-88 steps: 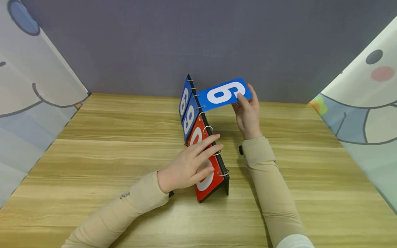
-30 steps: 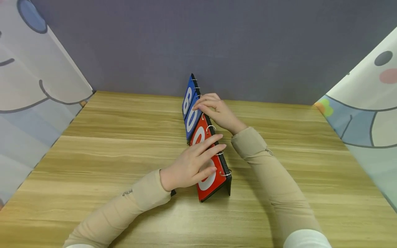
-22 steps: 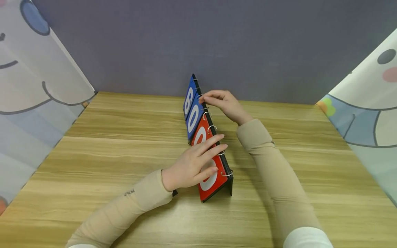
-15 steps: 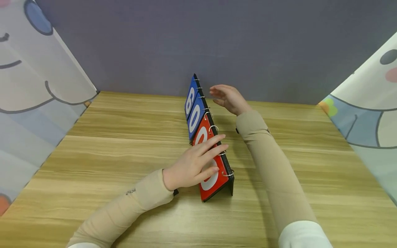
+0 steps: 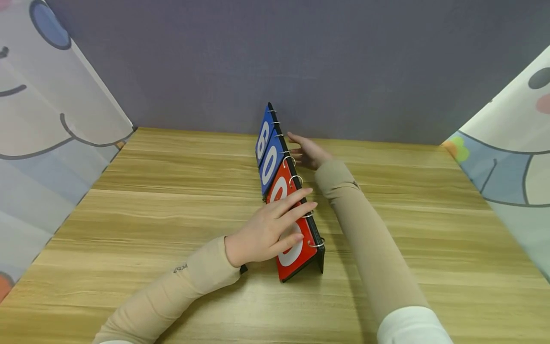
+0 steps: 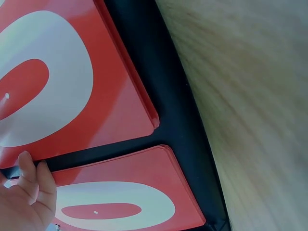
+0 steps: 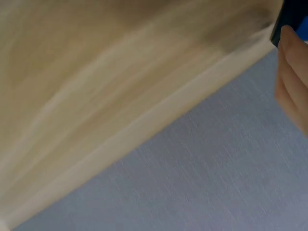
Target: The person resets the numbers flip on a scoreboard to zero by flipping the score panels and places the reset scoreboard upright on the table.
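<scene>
A tabletop flip scoreboard [image 5: 301, 200] stands like a tent, its ringed ridge running away from me. Its far half carries blue cards [image 5: 269, 163] with a white 6-like numeral and a 0. Red cards [image 5: 296, 263] with white zeros fill the near half. My left hand [image 5: 262, 234] lies over the red cards with fingers extended toward the ridge; in the left wrist view its fingertips [image 6: 27, 168] are near the gap between the two red stacks. Behind the board, on its right side, is my right hand [image 5: 311, 152], fingers loose, some hidden by the ridge. Its fingers [image 7: 293, 62] appear beside the board's black end in the right wrist view.
The board stands on a wood-grain table [image 5: 172, 215]. A grey wall panel [image 5: 193, 67] rises behind the table, close to the board's far end. Cartoon-printed panels [image 5: 511, 167] flank both sides.
The right hand has let go of a blue card, drawn back rightward, then lowered behind the board. The nearer blue card now shows 0 instead of the 6-like numeral. The left hand stays put.
</scene>
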The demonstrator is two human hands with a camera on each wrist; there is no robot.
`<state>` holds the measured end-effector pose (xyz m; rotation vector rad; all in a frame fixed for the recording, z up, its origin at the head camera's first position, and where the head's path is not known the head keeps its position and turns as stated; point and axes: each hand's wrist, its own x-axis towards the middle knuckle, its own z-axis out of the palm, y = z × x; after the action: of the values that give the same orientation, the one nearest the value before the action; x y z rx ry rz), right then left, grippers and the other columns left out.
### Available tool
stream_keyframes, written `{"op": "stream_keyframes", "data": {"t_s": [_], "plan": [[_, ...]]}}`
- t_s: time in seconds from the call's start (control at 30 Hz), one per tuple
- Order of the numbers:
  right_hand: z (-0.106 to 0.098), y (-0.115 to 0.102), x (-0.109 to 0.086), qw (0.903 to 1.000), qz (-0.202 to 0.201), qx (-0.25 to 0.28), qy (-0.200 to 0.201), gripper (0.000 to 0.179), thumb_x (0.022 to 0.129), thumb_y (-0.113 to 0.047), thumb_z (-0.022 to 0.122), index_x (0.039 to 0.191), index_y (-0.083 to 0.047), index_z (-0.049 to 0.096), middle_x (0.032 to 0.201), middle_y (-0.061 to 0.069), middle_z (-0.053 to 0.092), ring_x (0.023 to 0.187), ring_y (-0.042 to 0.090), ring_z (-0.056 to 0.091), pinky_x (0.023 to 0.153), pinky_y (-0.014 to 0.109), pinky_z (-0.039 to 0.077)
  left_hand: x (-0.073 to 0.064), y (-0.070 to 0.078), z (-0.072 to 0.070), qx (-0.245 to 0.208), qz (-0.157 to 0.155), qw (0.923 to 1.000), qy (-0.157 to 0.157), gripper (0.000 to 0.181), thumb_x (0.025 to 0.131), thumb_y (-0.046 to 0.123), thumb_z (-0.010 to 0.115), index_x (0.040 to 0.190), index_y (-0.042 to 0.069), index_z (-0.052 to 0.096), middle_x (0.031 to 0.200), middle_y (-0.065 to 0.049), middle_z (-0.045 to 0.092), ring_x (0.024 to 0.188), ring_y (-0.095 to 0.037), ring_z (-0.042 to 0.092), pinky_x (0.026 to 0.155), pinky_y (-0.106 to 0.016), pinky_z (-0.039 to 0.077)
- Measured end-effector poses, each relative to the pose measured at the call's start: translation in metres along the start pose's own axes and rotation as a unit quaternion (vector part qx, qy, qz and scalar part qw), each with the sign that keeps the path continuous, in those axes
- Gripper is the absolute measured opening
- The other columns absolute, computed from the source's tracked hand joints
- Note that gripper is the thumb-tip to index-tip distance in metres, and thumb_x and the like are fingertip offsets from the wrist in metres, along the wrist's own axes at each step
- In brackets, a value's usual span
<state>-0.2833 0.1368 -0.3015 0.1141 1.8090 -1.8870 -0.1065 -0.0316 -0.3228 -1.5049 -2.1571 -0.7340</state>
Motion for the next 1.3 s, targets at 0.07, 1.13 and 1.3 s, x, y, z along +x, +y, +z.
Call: {"op": "stream_keyframes", "data": {"t_s": [0.07,1.13,1.3], "plan": [[0.001,0.002,0.001,0.9999,0.000,0.009,-0.009,0.061,0.101,-0.042,0.035,0.151,-0.014,0.016,0.151,0.022,0.026,0.139,0.033,0.030,0.114,0.044,0.025,0.000,0.000,0.000,0.000,0.001,1.0000,0.000,0.057,0.102,0.044,0.023,0.139,0.004,0.042,0.148,-0.017,0.034,0.130,-0.025,0.043,0.101,-0.038,0.041],[-0.004,0.024,0.000,0.9947,-0.017,0.083,0.058,0.047,0.098,-0.031,0.048,0.139,-0.011,0.038,0.117,0.006,0.047,0.092,0.013,0.050,0.070,0.021,0.045,0.000,0.001,0.001,0.002,-0.001,0.9999,0.011,0.056,0.103,0.043,0.022,0.138,0.004,0.042,0.147,-0.016,0.035,0.129,-0.023,0.045,0.099,-0.038,0.043],[-0.007,0.024,-0.001,0.9853,-0.028,0.128,0.110,0.014,0.094,-0.020,0.057,0.086,-0.011,0.065,0.073,-0.002,0.057,0.060,0.004,0.051,0.057,0.014,0.042,0.000,0.001,0.001,0.003,-0.002,1.0000,0.009,0.056,0.103,0.044,0.022,0.138,0.005,0.042,0.147,-0.016,0.035,0.129,-0.023,0.045,0.099,-0.038,0.043]]}}
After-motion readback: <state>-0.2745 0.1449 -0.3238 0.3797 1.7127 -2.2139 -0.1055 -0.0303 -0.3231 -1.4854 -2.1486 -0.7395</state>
